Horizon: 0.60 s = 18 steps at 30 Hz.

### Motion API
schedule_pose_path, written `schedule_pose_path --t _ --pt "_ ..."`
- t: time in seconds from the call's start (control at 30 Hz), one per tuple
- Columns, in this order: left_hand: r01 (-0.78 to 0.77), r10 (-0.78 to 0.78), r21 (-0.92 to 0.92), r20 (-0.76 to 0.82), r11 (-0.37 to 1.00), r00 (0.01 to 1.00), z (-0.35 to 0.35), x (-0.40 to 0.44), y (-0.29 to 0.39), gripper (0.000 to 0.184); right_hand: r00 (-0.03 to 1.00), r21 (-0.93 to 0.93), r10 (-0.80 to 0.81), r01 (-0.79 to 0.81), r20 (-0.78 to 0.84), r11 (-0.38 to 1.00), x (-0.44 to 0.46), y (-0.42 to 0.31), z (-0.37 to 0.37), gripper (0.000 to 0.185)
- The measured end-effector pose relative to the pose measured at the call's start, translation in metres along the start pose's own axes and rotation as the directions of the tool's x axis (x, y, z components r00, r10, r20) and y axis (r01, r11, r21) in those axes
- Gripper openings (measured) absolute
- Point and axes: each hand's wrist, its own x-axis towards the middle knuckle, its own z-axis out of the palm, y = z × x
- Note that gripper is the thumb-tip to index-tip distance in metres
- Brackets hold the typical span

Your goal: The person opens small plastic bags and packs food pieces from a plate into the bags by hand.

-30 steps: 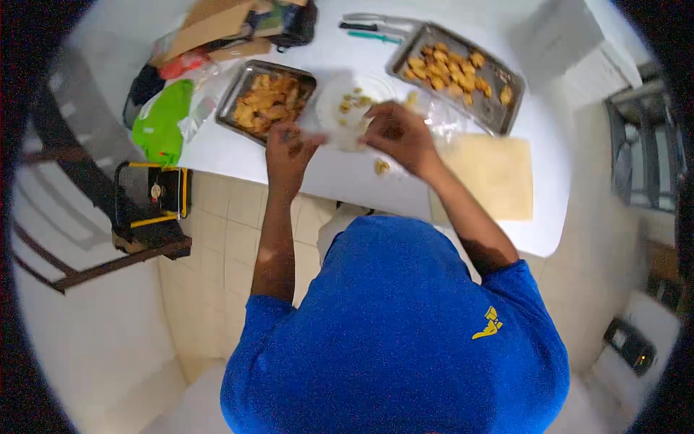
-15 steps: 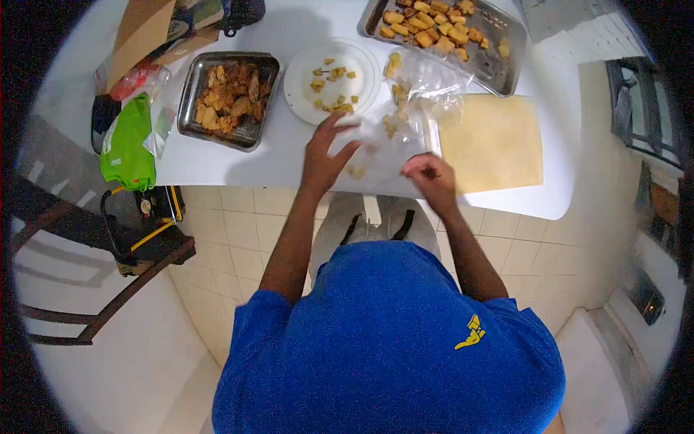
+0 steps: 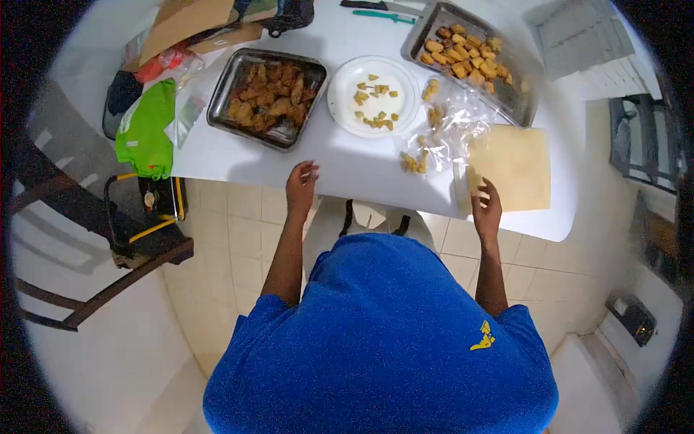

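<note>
My left hand (image 3: 301,189) is at the table's front edge, fingers curved but apart, holding nothing. Fingers spread and empty, my right hand (image 3: 487,208) is by the front edge of a yellowish board (image 3: 517,166). Between and beyond them, a white plate (image 3: 347,108) carries several small yellow pieces. Clear plastic bags (image 3: 459,126) with yellow pieces in them lie right of the plate. A metal tray (image 3: 314,72) of browned fried pieces is at the plate's left. Another metal tray (image 3: 531,105), at the back right, holds golden chunks.
Two knives (image 3: 383,14) lie at the back of the white table (image 3: 361,172). A green bag (image 3: 148,134), a red and clear plastic bundle (image 3: 172,64) and a cardboard box (image 3: 184,32) are at the left. White foam-like blocks (image 3: 582,43) stand at the back right.
Both hands have drawn apart, the left going left and the right going right to the board. A bag of yellow pieces now lies near the front, by the board. The camera view has shifted.
</note>
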Motion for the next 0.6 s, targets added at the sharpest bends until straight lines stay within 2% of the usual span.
schedule_pose_path --t 0.03,0.17,0.27,0.33,0.37,0.43,0.5,0.53,0.6 --pt "0.055 -0.055 -0.023 -0.014 0.998 0.998 -0.014 0.0 -0.004 0.027 0.996 0.018 0.092 -0.092 0.005 0.996 -0.006 -0.018 0.004 0.041" --pt "0.177 -0.194 -0.216 -0.059 0.96 0.979 -0.071 0.018 -0.018 0.027 0.999 0.027 0.003 -0.002 -0.042 1.0 -0.02 -0.063 0.043 0.036" --pt "-0.079 0.03 -0.276 -0.177 0.958 0.984 -0.125 0.06 -0.051 0.022 0.997 0.065 0.02 -0.015 -0.073 0.998 -0.024 -0.097 0.094 0.034" --pt "-0.116 0.058 -0.162 -0.329 0.98 0.943 -0.172 0.093 -0.053 0.021 0.995 0.08 -0.076 0.081 -0.064 0.994 -0.024 -0.117 0.139 0.031" --pt "-0.123 0.075 -0.1 -0.394 0.987 0.916 -0.196 0.114 -0.052 0.021 0.996 0.088 -0.09 0.089 0.007 0.992 -0.024 -0.135 0.159 0.029" --pt "-0.109 0.159 0.123 -0.545 0.986 0.823 -0.247 0.155 -0.056 0.022 0.986 0.076 -0.119 0.111 0.115 0.991 -0.034 -0.172 0.186 0.027" --pt "-0.087 0.211 0.213 -0.679 0.973 0.703 -0.288 0.188 -0.039 0.02 0.968 0.048 -0.17 0.164 0.185 0.985 -0.044 -0.203 0.207 0.024" --pt "-0.115 0.277 0.276 -0.671 0.954 0.688 -0.309 0.208 -0.045 0.022 0.969 0.085 -0.176 0.163 0.172 0.983 -0.05 -0.22 0.217 0.021" --pt "-0.182 0.413 0.396 -0.641 0.9 0.647 -0.345 0.251 -0.057 0.024 0.978 0.042 -0.079 0.073 0.19 0.996 -0.058 -0.223 0.232 0.02"
